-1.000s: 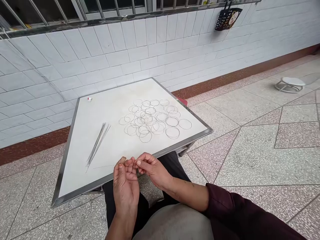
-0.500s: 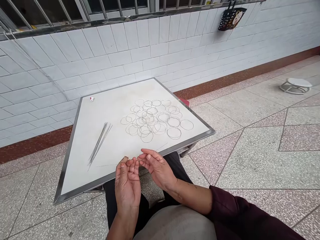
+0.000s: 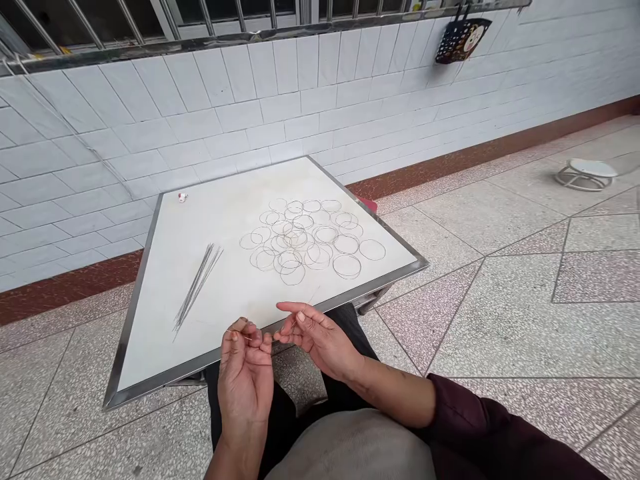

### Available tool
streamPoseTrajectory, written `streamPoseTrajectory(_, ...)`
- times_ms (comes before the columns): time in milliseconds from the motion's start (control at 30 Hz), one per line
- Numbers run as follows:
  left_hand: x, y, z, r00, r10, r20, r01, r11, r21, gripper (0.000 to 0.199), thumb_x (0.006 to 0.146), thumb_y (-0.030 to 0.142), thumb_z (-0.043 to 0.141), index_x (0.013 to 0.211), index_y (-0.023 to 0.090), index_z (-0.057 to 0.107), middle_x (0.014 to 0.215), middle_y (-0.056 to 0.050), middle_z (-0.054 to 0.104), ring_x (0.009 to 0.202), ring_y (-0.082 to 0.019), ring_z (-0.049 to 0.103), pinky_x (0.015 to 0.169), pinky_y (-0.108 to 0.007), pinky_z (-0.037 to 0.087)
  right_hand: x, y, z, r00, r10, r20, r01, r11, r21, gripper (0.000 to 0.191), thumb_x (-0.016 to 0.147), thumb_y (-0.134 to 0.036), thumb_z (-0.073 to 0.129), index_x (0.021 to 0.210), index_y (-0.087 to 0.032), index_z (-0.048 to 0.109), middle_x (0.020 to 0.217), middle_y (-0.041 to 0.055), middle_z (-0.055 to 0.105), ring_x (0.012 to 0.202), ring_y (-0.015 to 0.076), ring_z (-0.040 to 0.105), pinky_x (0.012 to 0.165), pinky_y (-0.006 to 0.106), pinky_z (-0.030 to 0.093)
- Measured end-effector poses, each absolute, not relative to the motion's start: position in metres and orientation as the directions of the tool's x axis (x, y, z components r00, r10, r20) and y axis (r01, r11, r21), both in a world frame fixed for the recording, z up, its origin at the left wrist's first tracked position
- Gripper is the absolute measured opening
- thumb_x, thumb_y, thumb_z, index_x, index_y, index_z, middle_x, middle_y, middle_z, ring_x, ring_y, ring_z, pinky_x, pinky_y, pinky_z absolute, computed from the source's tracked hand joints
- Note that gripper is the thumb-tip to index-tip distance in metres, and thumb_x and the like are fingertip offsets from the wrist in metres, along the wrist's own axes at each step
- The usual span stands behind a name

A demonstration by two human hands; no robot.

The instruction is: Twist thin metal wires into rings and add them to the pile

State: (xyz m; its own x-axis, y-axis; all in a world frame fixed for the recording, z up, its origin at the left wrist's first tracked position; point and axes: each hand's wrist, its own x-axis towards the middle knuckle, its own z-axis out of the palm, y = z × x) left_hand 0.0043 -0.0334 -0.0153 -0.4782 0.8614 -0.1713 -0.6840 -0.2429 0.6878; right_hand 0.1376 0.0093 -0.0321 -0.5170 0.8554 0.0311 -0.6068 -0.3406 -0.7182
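My left hand [image 3: 249, 373] is closed at the near edge of the table, its thumb and fingers pinching a thin wire [image 3: 243, 335]. Close beside it, my right hand [image 3: 323, 339] pinches the wire too, with the index finger stretched out above the thumb. The fingertips of both hands nearly meet, and fingers hide much of the wire. Many thin wire rings [image 3: 296, 241] lie overlapping on the white table [image 3: 215, 213] beyond my hands. To their left is a loose bundle of straight wires [image 3: 197, 287].
A metal rim [image 3: 165, 381] borders the table. A small white and red object [image 3: 183, 197] sits at its far left corner. Behind stands a white tiled wall [image 3: 240, 120] with a hanging dark bag [image 3: 460, 41]. A low white stool [image 3: 587, 175] stands on the floor at right.
My left hand has shifted slightly left and down, and the wire between its fingers shows more. My right hand's wire end now points more steeply upward. Rings and bundle stay put.
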Motion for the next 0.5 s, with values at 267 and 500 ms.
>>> streamPoseTrajectory(267,0.005,-0.042,-0.002,-0.304,0.942,-0.144,-0.722,-0.129,0.68,0.016,0.088,0.03,0.068,0.1,0.02,0.071,0.056,0.005,0.044,0.057,-0.01,0.043,0.062,-0.024,0.049,0.143,0.005,-0.027,-0.523,0.852,0.024,-0.66,-0.387,-0.644,0.043,0.089,-0.044,0.07,0.127,-0.025,0.065,0.079,-0.0015,0.061,0.081,0.0135,0.063,0.09,0.036,0.051)
streamPoseTrajectory(500,0.006,-0.053,0.0,-0.191,0.975,-0.116,-0.692,-0.049,0.72,0.017,0.086,0.034,0.068,0.077,0.02,0.071,0.039,0.003,0.032,0.068,-0.019,0.055,0.079,-0.034,0.053,0.151,0.007,-0.012,-0.526,0.85,0.032,-0.659,-0.383,-0.648,0.043,0.091,-0.041,0.069,0.131,-0.027,0.062,0.078,-0.0028,0.053,0.075,0.0112,0.057,0.079,0.031,0.054)
